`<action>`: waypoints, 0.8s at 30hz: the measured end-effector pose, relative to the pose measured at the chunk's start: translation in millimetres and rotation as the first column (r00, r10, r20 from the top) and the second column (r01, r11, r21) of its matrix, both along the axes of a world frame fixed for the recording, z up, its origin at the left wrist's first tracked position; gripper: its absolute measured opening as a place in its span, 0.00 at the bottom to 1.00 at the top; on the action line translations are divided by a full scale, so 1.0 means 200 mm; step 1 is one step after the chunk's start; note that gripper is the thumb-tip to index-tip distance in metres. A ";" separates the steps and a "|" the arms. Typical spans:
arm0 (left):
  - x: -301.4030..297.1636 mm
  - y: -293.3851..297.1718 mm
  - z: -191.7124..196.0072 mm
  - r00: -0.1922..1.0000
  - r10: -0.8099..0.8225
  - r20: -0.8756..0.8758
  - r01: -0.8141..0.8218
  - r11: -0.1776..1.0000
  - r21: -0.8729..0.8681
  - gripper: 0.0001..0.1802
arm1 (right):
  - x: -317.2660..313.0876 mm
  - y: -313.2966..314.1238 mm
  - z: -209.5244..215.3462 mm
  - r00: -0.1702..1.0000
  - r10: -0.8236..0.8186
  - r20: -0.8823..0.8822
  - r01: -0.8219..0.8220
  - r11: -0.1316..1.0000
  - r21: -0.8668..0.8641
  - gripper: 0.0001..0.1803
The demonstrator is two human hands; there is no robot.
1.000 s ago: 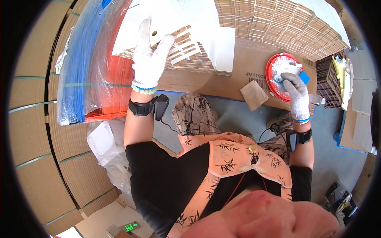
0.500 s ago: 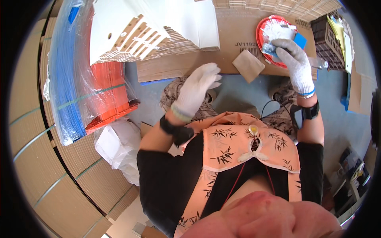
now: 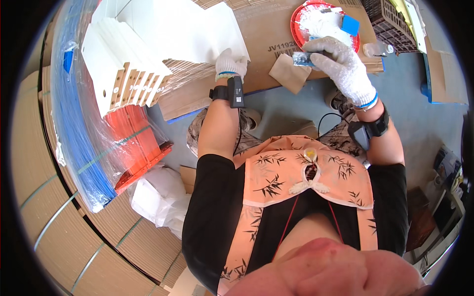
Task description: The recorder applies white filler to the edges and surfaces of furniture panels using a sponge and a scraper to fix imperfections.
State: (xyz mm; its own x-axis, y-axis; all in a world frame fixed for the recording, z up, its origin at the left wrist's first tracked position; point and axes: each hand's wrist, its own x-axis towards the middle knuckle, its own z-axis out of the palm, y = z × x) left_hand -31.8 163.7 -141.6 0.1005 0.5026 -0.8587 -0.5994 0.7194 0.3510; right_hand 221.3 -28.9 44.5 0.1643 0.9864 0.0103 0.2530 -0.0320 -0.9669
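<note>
Both my hands wear white knit gloves. My left hand is at the near edge of a white panel, its fingers closed on the edge; part of the grip is hidden. My right hand grips a small putty knife, its blade pointing left and smeared with white. Behind that hand sits a red round plate spread with white paste. A blue block rests on the plate's right side. Just below the blade lies a tan square sheet at the cardboard's near edge.
Slotted white boards stand at the left of the cardboard surface. Beyond them are plastic-wrapped blue strips and orange parts. A clear bottle and a dark crate sit at the right.
My left hand has moved forward from the air onto the white panel's edge. The right hand has drawn the putty knife left, off the plate. The view has shifted.
</note>
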 end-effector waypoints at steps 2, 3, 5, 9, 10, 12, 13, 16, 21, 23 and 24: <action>-0.01 -0.03 0.01 0.998 0.056 -0.011 -0.056 0.998 -0.010 0.35 | 0.00 -0.01 0.02 0.997 -0.025 -0.073 0.020 0.997 -0.071 0.12; -0.01 -0.04 0.01 0.993 0.119 -0.021 -0.119 0.993 -0.017 0.34 | 0.00 -0.01 0.03 0.997 -0.031 -0.074 0.026 0.997 -0.074 0.12; -0.02 -0.05 0.01 0.985 0.170 -0.027 -0.171 0.985 -0.033 0.36 | 0.00 -0.01 0.04 0.999 -0.025 -0.022 0.025 1.000 -0.002 0.12; -0.01 -0.09 0.02 0.961 0.267 -0.068 -0.270 0.961 -0.051 0.38 | 0.01 -0.03 0.06 0.999 0.041 0.002 -0.040 0.993 -0.107 0.13; 0.01 -0.09 0.03 0.962 0.255 -0.097 -0.260 0.965 -0.040 0.38 | 0.01 -0.03 0.06 0.999 0.045 0.012 -0.043 0.994 -0.102 0.13; 0.03 -0.07 0.05 0.977 0.186 -0.100 -0.194 0.979 -0.070 0.34 | 0.01 -0.04 0.05 0.999 0.046 0.022 -0.043 0.994 -0.101 0.13; 0.02 -0.05 0.05 0.987 0.122 -0.101 -0.131 0.987 -0.094 0.31 | 0.00 -0.04 0.04 0.999 0.021 0.037 -0.019 0.999 -0.051 0.12; 0.00 -0.02 0.04 0.999 -0.028 -0.029 0.025 0.995 -0.097 0.28 | -0.01 -0.03 0.04 0.996 0.006 0.084 -0.008 1.000 0.021 0.12; -0.02 -0.04 0.01 0.998 0.048 -0.043 -0.049 0.999 -0.017 0.22 | 0.00 -0.04 0.04 0.991 0.038 0.132 -0.042 0.999 0.031 0.12; -0.02 -0.06 0.00 0.995 0.099 0.033 -0.099 0.995 0.012 0.20 | 0.00 -0.04 0.05 0.989 0.044 0.143 -0.047 0.999 0.020 0.12; -0.01 -0.06 0.00 0.982 0.185 -0.031 -0.184 0.983 0.004 0.19 | 0.00 -0.04 0.04 0.989 0.042 0.140 -0.045 0.999 0.017 0.12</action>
